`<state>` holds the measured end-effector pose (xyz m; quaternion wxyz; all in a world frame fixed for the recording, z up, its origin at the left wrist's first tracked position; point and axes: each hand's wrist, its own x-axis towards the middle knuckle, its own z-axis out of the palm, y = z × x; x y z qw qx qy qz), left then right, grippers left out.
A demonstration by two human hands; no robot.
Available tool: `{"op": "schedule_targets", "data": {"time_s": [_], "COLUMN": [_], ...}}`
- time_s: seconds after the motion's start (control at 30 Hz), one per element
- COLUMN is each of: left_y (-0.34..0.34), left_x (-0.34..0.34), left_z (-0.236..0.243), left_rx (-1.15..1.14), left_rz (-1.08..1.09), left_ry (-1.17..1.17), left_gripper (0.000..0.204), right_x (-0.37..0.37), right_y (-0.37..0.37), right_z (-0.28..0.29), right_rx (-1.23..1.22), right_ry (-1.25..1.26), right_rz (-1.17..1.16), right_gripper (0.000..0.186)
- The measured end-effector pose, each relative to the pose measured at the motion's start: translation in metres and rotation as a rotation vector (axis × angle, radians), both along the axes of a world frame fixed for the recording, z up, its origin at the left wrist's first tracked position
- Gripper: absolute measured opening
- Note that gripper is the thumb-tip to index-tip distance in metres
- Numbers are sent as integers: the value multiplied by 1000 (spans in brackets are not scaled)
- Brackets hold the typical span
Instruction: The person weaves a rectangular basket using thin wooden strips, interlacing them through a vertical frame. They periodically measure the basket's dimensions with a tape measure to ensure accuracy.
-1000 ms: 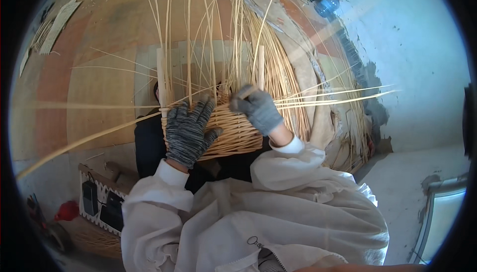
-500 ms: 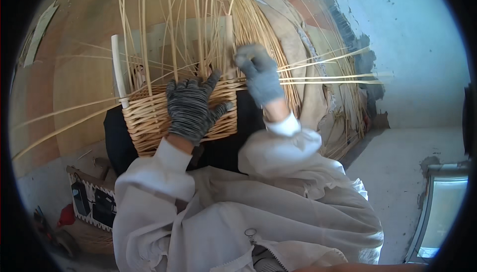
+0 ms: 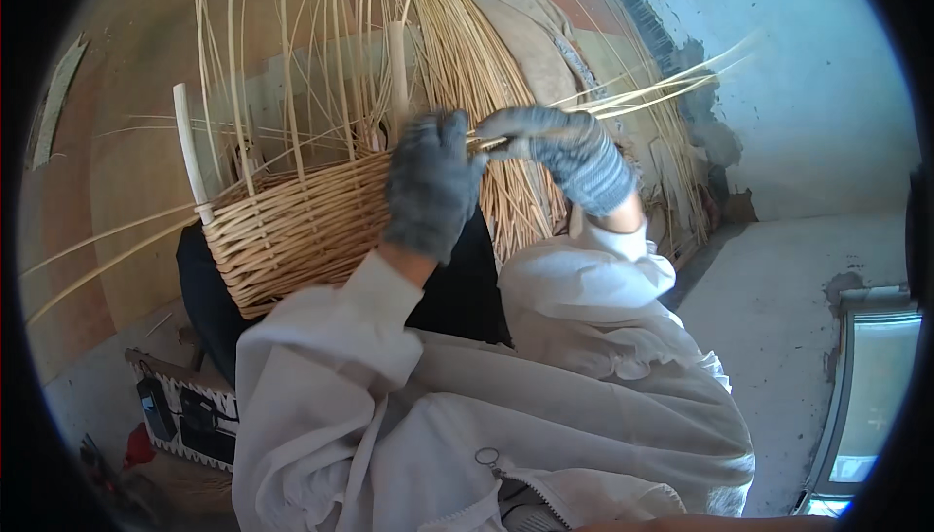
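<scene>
Head view: the gloved left hand (image 3: 431,185) presses flat, fingers apart, on the half-woven wicker basket (image 3: 292,230) in the person's lap; the gloved right hand (image 3: 564,148) pinches a thin cane strand (image 3: 642,94) at its rim.

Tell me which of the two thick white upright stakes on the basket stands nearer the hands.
The thick white stake rising just above the left hand. The other white stake stands apart at the basket's far left corner.

left hand (image 3: 431,185): grey knit glove | right hand (image 3: 564,148): grey knit glove | sleeves: white, loose, creased jacket
</scene>
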<state>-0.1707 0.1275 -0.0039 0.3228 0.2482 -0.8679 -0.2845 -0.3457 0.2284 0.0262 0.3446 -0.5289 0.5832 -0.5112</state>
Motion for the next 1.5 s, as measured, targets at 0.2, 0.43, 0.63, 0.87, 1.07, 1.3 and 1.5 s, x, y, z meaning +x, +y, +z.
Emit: {"op": "schedule_targets", "data": {"time_s": [0.2,0.43,0.63,0.87,1.07,1.3,1.5], "left_y": [0,-21,-98,-165,-82,-156,-143], "left_x": [-38,41,95,-65,119,191,181], "left_z": [-10,-45,-10,-1,5,-55,-80], "left_rx": [-133,-39,504,1407,109,1394,1651], "left_rz": [-35,109,52,-351,-27,-29,-545], "left_ry": [-212,342,535,159,516,896,1130], "left_gripper": [13,18,9,22,23,33,37], "right_x": [24,27,63,108,85,84,182], "right_y": [-122,-123,-110,-104,-94,-92,-194], "right_z": [4,-43,-28,-40,-18,-11,-25], "right_rx": [426,610,657,550,625,-500,-341], "right_ry": [183,-199,496,585,389,510,1233], "right_rz": [136,257,23,-588,-325,-317,67], "right_gripper": [53,38,34,26,36,20,47]}}
